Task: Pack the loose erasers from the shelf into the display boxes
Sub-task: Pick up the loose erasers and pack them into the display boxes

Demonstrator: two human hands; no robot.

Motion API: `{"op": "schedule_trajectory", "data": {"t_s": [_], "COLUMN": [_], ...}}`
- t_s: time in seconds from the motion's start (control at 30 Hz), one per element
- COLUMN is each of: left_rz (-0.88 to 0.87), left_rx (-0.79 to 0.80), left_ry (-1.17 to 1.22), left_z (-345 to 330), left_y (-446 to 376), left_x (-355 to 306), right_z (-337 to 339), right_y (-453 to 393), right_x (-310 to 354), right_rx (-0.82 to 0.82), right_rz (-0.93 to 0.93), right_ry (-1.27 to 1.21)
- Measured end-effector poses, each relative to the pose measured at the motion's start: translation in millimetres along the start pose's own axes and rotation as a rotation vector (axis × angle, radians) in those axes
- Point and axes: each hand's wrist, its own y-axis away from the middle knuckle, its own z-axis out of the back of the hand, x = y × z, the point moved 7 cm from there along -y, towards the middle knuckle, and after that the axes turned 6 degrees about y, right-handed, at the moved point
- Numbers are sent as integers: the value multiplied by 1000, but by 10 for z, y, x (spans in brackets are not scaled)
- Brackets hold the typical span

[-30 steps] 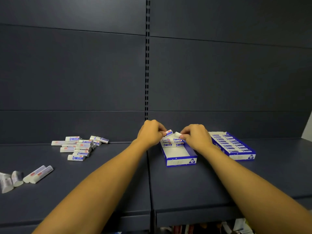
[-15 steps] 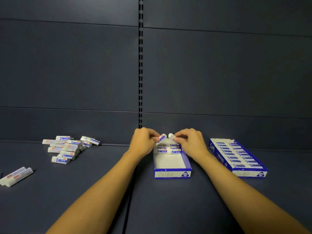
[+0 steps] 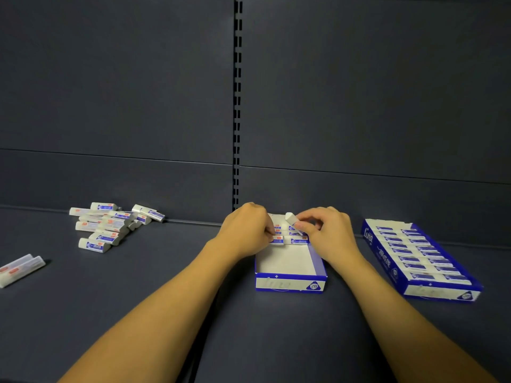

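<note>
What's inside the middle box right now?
The middle box holds erasers only at its far end; the near floor is bare. Both hands cover some rows.

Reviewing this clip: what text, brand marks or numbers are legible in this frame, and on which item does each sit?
"2B": blue triangle on the front wall of the half-filled display box.
"ling", uncertain: left side wall of the full display box; the characters beside it are unreadable.
Wrappers of the loose erasers: too small to read.
</note>
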Motion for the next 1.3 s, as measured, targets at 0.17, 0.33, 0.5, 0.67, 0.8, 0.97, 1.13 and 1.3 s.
{"op": "schedule_trajectory", "data": {"t_s": [0.17,0.33,0.5,0.67,0.8,0.97,1.13,1.3], "left_rz": [66,86,82,105,123,123,136,133], "left_rx": [22,15,19,-5,8,25,10,-7], "left_ry": [-20,-41,-83,-103,-49,7,39,39], "left_z": [-98,-140,-173,-188,-197,-228,-224,-221], "left_y": [-1,-27,-32,-31,-36,-32,-20,-11], "left_x": [41,41,36,50,91,115,152,140], "right_z": [-69,-87,-64,-58,-75,-151,-160,-194], "right_y": [3,15,40,42,37,25,42,69], "right_x": [21,3,12,51,110,181,279,320], "right_rx": [37,75,92,137,216,297,309,342], "right_rz": [41,26,16,25,38,22,78,91], "right_ry": [89,142,181,251,344,446,518,577]}}
